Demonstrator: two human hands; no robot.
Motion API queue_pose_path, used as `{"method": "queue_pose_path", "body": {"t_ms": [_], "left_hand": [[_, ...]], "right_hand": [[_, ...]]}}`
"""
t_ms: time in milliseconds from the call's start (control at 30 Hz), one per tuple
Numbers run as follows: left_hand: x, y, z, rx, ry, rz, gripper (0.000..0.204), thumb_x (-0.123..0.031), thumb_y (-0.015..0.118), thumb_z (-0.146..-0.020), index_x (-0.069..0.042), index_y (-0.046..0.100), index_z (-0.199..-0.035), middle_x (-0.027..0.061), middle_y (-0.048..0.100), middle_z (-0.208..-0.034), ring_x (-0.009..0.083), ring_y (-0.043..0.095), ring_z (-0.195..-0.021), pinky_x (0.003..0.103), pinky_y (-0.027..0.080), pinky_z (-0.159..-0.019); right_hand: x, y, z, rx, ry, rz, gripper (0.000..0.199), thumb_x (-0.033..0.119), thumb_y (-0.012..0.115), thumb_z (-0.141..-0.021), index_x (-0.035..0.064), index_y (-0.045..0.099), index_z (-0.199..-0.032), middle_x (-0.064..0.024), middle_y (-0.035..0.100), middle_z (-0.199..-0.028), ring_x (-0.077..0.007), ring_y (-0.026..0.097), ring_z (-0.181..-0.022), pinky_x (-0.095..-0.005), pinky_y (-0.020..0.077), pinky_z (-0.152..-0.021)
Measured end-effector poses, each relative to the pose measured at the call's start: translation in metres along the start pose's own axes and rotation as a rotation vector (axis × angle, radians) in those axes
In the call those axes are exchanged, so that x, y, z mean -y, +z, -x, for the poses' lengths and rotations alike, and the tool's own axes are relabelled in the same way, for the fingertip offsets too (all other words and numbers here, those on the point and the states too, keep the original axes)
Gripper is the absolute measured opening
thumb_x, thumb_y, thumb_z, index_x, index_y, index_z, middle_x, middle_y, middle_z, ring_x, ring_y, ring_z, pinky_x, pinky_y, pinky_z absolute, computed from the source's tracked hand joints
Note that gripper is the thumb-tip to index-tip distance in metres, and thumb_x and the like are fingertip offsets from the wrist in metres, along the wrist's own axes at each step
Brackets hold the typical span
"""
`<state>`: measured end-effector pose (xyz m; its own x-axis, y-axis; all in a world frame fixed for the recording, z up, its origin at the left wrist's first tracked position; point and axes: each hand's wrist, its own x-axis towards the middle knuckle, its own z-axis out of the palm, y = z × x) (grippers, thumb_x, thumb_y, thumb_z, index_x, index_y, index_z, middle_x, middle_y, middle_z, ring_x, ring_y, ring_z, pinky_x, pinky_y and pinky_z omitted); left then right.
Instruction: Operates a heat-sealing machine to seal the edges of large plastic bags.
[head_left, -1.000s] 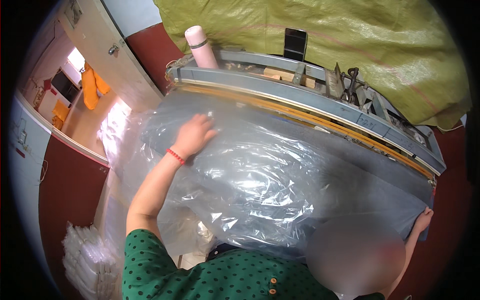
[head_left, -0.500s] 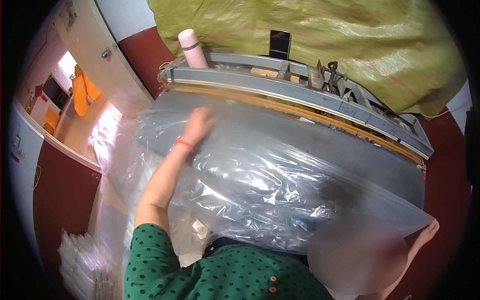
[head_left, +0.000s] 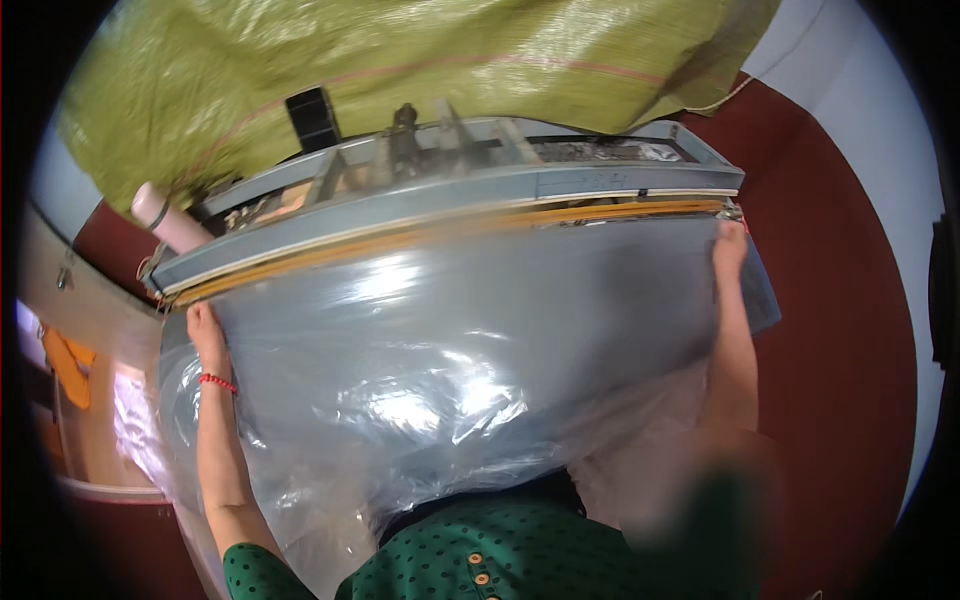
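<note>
A wide sheet of clear plastic film (head_left: 450, 330) lies stretched over a dark work surface in front of me and hangs down toward my body. My left hand (head_left: 205, 328), a red bead bracelet at the wrist, is closed on the film's far left corner. At the far right corner my right hand (head_left: 731, 245) is closed on the same film. The film's far edge runs along orange strips (head_left: 420, 237) at the foot of a long grey metal frame (head_left: 450, 195). Both hands are close to that frame, near its two ends.
A pink bottle (head_left: 170, 218) leans in view at the frame's left end. Behind the frame stand a dark phone-like slab (head_left: 313, 120) and a yellow-green woven sheet (head_left: 420, 60). To the left is a door (head_left: 95, 290); a dark red and white wall (head_left: 830, 250) is on the right.
My left hand has gone from flat on the film to gripping its left corner. My right hand has carried the other corner forward to the frame. The view has turned right.
</note>
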<state>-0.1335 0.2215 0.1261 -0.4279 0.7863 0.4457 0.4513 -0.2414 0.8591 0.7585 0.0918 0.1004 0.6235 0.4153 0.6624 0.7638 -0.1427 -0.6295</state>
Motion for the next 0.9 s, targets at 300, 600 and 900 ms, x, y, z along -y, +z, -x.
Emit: {"method": "queue_pose_path", "body": {"t_ms": [300, 600, 900], "left_hand": [[0.048, 0.017, -0.036, -0.02, -0.114, 0.15, 0.018, -0.015, 0.055, -0.085, -0.011, 0.048, -0.069, -0.0069, 0.043, -0.06, 0.0023, 0.035, -0.053, 0.017, 0.027, -0.048], [0.048, 0.002, -0.038, -0.103, -0.172, 0.205, 0.006, -0.01, 0.048, -0.084, -0.008, 0.048, -0.079, -0.0018, 0.048, -0.061, 0.0062, 0.04, -0.046, 0.021, 0.032, -0.038], [0.015, 0.018, -0.021, -0.168, -0.177, 0.278, 0.013, -0.017, 0.048, -0.084, -0.006, 0.053, -0.08, -0.0025, 0.048, -0.061, 0.0059, 0.039, -0.046, 0.021, 0.03, -0.04]], "right_hand": [[0.023, 0.04, -0.007, -0.015, 0.273, -0.304, 0.013, 0.013, 0.06, -0.081, 0.0047, 0.052, -0.077, -0.0009, 0.051, -0.059, -0.0076, 0.045, -0.05, -0.0225, 0.0366, -0.047], [0.05, 0.027, -0.01, 0.007, 0.495, -0.531, 0.01, 0.014, 0.051, -0.085, 0.0058, 0.048, -0.09, -0.005, 0.053, -0.062, -0.009, 0.045, -0.044, -0.0211, 0.035, -0.038], [0.067, 0.005, -0.004, 0.249, 0.536, -0.488, 0.022, 0.025, 0.053, -0.086, 0.0044, 0.057, -0.079, -0.0021, 0.057, -0.066, -0.0075, 0.05, -0.053, -0.0219, 0.0389, -0.048]]}}
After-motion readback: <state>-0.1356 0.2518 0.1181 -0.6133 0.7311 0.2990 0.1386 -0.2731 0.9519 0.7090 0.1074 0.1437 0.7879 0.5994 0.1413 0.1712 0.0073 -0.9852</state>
